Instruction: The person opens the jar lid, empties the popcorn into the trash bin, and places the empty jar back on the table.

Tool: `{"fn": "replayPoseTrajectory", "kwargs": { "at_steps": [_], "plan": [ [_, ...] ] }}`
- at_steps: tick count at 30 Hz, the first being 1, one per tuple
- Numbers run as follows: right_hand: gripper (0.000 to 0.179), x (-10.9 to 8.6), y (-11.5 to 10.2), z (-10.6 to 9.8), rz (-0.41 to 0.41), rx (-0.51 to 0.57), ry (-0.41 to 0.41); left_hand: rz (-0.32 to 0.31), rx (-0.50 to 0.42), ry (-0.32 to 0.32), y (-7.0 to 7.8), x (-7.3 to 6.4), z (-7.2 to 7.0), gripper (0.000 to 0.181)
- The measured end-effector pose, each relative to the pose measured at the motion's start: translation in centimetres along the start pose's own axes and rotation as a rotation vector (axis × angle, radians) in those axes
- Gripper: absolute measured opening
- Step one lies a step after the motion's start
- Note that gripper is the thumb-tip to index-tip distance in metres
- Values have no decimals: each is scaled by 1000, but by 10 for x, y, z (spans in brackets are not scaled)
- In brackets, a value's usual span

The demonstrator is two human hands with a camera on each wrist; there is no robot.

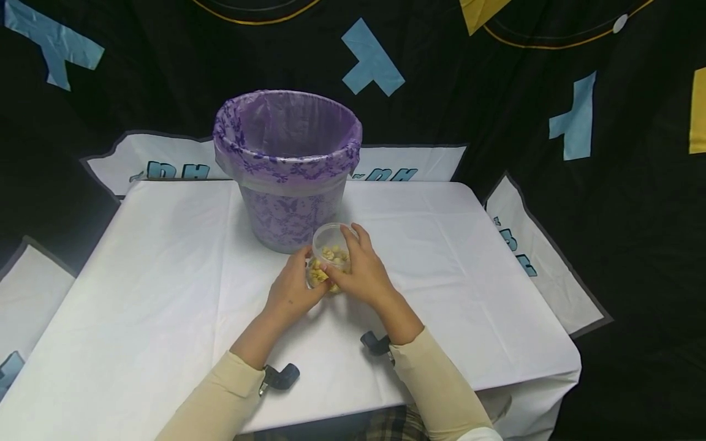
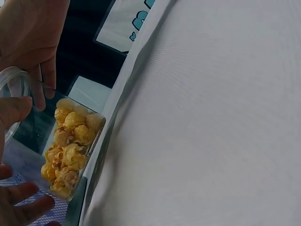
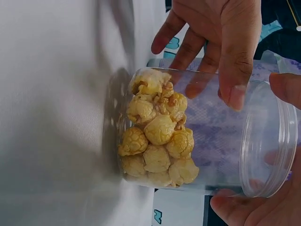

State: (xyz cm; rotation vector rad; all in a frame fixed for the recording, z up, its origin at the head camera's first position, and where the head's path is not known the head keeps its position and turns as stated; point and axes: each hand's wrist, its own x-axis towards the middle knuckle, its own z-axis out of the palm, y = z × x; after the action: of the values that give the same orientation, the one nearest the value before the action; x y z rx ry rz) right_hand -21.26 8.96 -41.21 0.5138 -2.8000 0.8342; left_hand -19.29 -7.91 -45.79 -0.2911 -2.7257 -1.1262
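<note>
A clear plastic jar (image 3: 211,136), partly filled with yellow caramel popcorn (image 3: 160,129), stands upright close over the white cloth in front of the bin. My left hand (image 1: 292,285) grips the body of the jar, its thumb (image 3: 233,94) on the near side and its fingers behind the wall. My right hand (image 1: 361,269) holds the clear ribbed lid (image 3: 268,141) at the top, thumb and fingers on opposite sides of it. Popcorn also shows in the left wrist view, low in the jar (image 2: 70,146).
A purple-patterned bin (image 1: 298,214) with a purple liner (image 1: 287,165) folded over its rim stands just behind the jar. White cloth covers the table (image 1: 138,306). A black backdrop (image 1: 430,116) with pieces of blue tape hangs behind.
</note>
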Motion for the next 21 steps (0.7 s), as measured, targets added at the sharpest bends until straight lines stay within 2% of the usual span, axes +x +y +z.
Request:
{"fn": "replayPoseTrajectory", "kwargs": {
  "at_steps": [9,13,18,21],
  "plan": [
    [85,-4,-5,-3,11,62,46,-4,45,45,4,1,-5,95],
    [86,-7,-7,-3,22,91,32,14,60,64,6,1,-7,97],
    [90,-12,-9,-6,27,138,1,20,47,36,7,-1,-11,104],
    [93,-14,-11,-8,34,162,-24,30,8,6,8,-2,-13,109]
  ]
}}
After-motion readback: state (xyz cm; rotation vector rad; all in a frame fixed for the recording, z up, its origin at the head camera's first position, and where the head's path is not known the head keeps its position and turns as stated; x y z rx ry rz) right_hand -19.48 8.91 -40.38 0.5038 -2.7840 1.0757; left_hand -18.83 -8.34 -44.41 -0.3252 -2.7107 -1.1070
